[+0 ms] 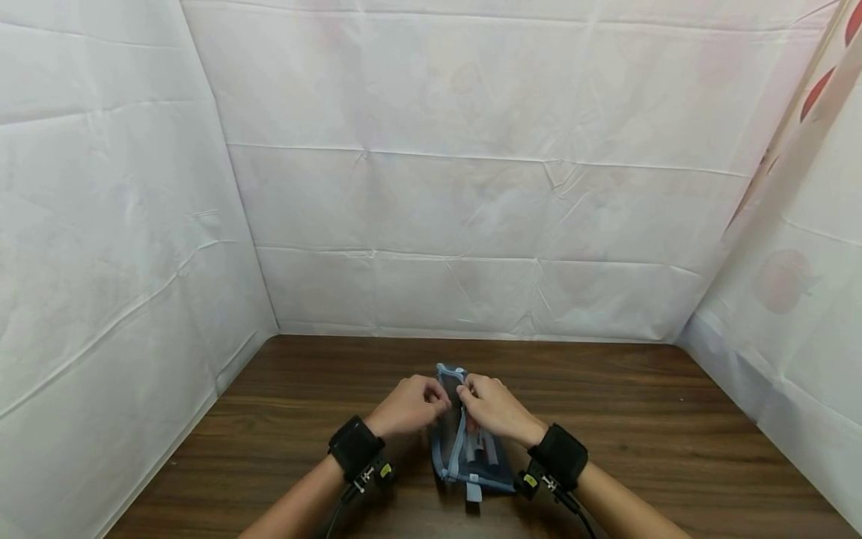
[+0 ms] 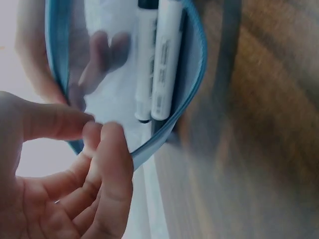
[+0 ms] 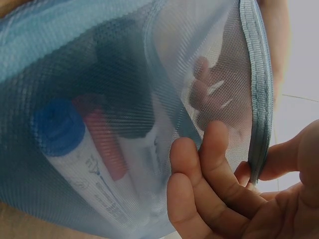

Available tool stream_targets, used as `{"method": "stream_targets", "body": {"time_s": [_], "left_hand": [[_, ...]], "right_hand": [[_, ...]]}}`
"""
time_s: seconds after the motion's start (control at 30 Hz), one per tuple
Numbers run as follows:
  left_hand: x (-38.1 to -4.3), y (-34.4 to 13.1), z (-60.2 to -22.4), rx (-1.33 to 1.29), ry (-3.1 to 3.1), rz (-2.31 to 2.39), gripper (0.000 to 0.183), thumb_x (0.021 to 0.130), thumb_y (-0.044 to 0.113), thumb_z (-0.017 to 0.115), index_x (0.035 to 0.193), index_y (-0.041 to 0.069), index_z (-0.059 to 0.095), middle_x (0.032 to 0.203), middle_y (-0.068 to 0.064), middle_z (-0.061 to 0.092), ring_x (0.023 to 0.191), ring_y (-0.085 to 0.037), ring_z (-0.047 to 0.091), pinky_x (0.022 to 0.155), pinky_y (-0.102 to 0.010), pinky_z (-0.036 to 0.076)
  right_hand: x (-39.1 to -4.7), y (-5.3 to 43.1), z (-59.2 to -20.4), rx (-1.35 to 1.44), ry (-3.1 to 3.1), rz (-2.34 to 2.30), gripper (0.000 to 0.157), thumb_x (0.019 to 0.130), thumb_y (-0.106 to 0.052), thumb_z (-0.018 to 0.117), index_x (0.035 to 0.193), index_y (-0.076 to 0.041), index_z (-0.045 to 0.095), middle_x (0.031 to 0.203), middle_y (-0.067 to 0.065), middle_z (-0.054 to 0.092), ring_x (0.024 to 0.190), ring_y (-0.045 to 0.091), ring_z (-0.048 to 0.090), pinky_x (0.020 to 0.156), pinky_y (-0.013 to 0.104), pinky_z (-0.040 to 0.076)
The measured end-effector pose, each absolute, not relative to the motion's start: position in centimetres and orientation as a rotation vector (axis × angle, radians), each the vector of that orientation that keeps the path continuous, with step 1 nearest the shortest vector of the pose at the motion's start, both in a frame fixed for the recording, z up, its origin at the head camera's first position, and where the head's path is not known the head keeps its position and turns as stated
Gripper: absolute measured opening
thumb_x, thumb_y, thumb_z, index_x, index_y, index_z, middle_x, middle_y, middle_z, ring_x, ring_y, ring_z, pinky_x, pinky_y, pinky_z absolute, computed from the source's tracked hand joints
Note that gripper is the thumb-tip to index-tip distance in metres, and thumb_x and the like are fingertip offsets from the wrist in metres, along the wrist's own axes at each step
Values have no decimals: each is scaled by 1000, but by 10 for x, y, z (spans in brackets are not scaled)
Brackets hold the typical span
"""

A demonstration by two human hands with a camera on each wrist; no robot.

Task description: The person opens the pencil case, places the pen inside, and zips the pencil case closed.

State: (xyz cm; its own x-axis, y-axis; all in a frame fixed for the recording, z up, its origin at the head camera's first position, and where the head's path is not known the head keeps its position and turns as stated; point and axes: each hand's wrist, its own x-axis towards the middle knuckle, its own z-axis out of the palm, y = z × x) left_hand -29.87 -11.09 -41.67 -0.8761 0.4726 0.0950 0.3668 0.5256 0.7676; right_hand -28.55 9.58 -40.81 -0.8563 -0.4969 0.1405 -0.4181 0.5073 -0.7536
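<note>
A blue mesh zip pouch [image 1: 494, 479] lies on the table with its zipped mouth spread apart. White markers [image 2: 167, 59] are inside, seen through the mouth in the left wrist view. Through the mesh, the right wrist view shows a blue-capped marker [image 3: 82, 154] and a red piece [image 3: 107, 144]. My left hand [image 1: 408, 406] pinches at the rim of the mouth on the left, thumb against fingertips. With thumb and index finger my right hand [image 1: 498, 408] grips the opposite zipper edge [image 3: 260, 89], its other fingers lying against the mesh.
Brown wood-grain table [image 1: 283, 419] runs beneath. White cloth [image 1: 471, 209] hangs behind it and along both sides. A fabric tab [image 1: 474, 492] sticks out from the pouch's near end. Black camera bands [image 1: 357, 448] with cables sit on both wrists.
</note>
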Motion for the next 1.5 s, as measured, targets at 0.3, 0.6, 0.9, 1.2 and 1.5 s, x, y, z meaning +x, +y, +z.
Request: {"method": "stream_targets", "body": {"time_s": [0.3, 0.6, 0.9, 1.2, 1.5], "left_hand": [[-309, -116, -409, 794, 2841, 1498, 19, 101, 21, 56, 116, 13, 64, 104, -1, 64, 86, -17, 63, 72, -30, 53], [-315, -116, -418, 859, 2838, 1411, 45, 103, 24, 52, 147, 21, 42, 147, -3, 46, 130, -24, 48, 101, -45, 46], [-321, -114, -429, 900, 2776, 1438, 46, 103, 19, 51, 148, 17, 40, 144, -10, 50, 127, -23, 53, 98, -40, 49], [-328, -114, -436, 773, 2806, 1449, 41, 103, 26, 53, 141, 12, 51, 125, -6, 64, 110, -21, 64, 89, -38, 54], [-333, -117, -444, 648, 2810, 1449, 31, 102, 28, 53, 123, 11, 68, 106, -4, 72, 83, -16, 68, 65, -30, 55]], "right_hand": [[-287, 96, -409, -779, 2650, -1288, 28, 106, -20, 41, 93, -1, 57, 62, 4, 63, 55, 26, 63, 45, 29, 46], [-286, 99, -410, -807, 2645, -1282, 29, 107, -21, 41, 93, -1, 57, 61, 5, 62, 55, 29, 63, 46, 28, 46], [-286, 99, -409, -792, 2648, -1291, 27, 106, -21, 42, 89, -6, 56, 61, 6, 62, 54, 26, 63, 47, 29, 48], [-286, 98, -408, -794, 2643, -1298, 29, 106, -21, 42, 92, 0, 57, 63, 7, 63, 55, 26, 63, 48, 30, 49], [-284, 96, -410, -814, 2650, -1258, 30, 106, -23, 42, 95, -1, 59, 63, 3, 64, 56, 25, 63, 49, 28, 48]]}}
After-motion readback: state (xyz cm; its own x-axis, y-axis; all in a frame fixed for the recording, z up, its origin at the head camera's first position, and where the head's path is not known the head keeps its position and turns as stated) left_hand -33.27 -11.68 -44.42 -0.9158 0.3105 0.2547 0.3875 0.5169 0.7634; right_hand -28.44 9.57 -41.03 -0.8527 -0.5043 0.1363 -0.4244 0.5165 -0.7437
